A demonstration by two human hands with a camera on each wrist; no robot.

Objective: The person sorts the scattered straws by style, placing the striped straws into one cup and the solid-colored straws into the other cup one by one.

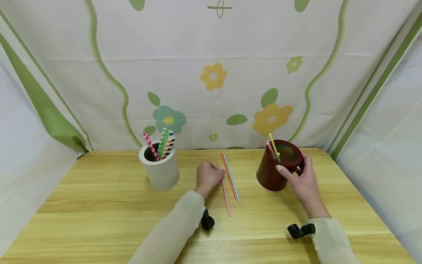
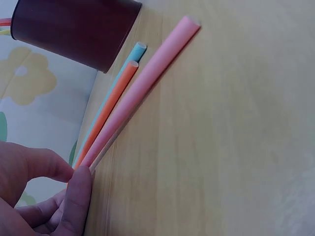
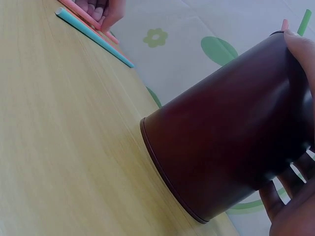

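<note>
My left hand [image 1: 208, 176] pinches a pink straw [image 1: 226, 201] between thumb and finger. In the left wrist view, the near end of that pink straw [image 2: 142, 81] angles away from the fingertips over the wood. Just right of it, an orange straw [image 1: 229, 177] and a blue straw [image 1: 232, 178] lie side by side. My right hand [image 1: 304, 185] grips a dark red can [image 1: 268, 170] around its right side, thumb near the rim. Several plain straws, including a yellow straw [image 1: 271, 141], stick out of this can. Its bottom edge is close to the table; contact is hard to tell.
A white can [image 1: 163, 174] with several patterned straws [image 1: 163, 146] stands left of my left hand. Behind the wooden table [image 1: 99, 205] hangs a flowered cloth [image 1: 184, 84], with white cloth at both sides.
</note>
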